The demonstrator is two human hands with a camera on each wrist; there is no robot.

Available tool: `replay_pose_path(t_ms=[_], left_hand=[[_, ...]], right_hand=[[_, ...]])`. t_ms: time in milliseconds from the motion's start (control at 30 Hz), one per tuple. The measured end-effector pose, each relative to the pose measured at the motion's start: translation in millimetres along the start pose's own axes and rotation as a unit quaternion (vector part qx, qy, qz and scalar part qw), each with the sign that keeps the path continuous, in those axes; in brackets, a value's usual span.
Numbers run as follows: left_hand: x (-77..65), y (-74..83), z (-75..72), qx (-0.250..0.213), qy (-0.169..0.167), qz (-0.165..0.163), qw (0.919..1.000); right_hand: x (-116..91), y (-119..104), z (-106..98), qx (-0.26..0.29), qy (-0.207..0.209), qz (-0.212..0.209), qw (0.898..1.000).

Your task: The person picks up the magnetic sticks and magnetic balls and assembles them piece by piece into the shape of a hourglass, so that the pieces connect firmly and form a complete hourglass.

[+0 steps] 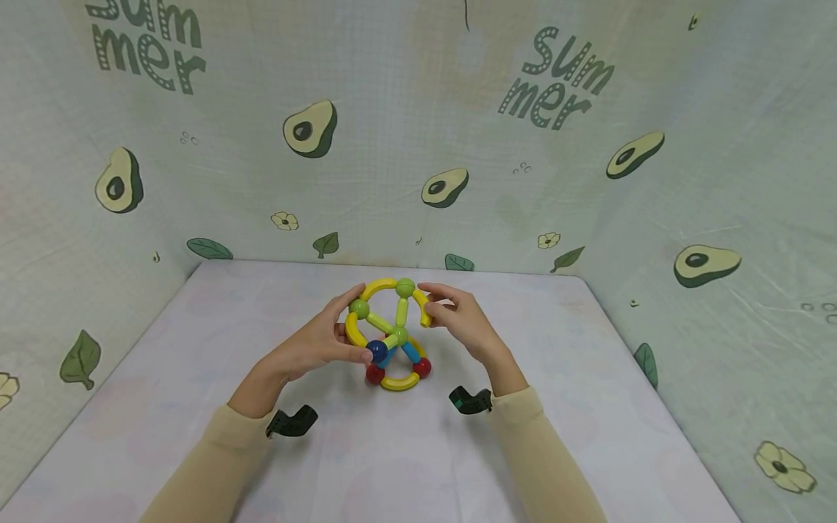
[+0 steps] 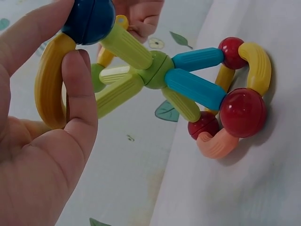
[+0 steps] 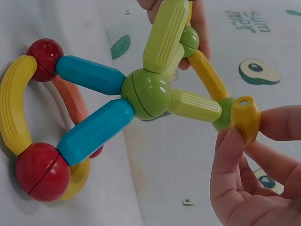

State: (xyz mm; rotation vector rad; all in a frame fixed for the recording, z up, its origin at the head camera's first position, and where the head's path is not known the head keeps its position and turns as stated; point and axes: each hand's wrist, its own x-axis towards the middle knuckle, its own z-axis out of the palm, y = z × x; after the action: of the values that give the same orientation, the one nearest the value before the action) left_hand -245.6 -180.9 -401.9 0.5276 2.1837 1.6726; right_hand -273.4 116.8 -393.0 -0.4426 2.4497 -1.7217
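Note:
A ball-and-stick building toy [image 1: 399, 335] stands on the table, with a green ball [image 3: 146, 94] at its centre. Blue sticks [image 3: 96, 139] run down from it to red balls [image 2: 243, 113] joined by curved sticks on the tabletop. My left hand [image 1: 310, 347] grips the upper ring at its left, round a yellow curved stick [image 2: 49, 82], with a dark blue ball [image 2: 91, 21] at its fingertip. On the other side my right hand [image 1: 466, 319] pinches another yellow curved stick [image 3: 247, 122]. One end of that stick meets the top green ball [image 1: 405, 288]; its lower end is free.
The pale tabletop [image 1: 392, 465] reaches back to a cloth wall [image 1: 386, 218] printed with avocados and leaves. More printed cloth hangs at both sides. Black wrist cameras jut inward from the left cuff [image 1: 292, 421] and right cuff [image 1: 471, 400].

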Motion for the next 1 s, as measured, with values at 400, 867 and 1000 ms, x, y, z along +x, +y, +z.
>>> replay_pose_path(t_ms=[400,867,1000], left_hand=[[0.6,1.1,1.5,-0.018,0.001,0.008,0.9998],[0.9,1.8,4.2,-0.019,0.014,0.006,0.9997],[2.0,2.4,6.5,-0.019,0.022,0.002,0.9996]], right_hand=[[1.9,-0.2,5.2,0.018,-0.025,0.003,1.0],[0.1,-4.3,4.3,0.011,-0.041,-0.002,0.999],[-1.1,-5.6,2.0,0.009,-0.045,0.001,0.999]])
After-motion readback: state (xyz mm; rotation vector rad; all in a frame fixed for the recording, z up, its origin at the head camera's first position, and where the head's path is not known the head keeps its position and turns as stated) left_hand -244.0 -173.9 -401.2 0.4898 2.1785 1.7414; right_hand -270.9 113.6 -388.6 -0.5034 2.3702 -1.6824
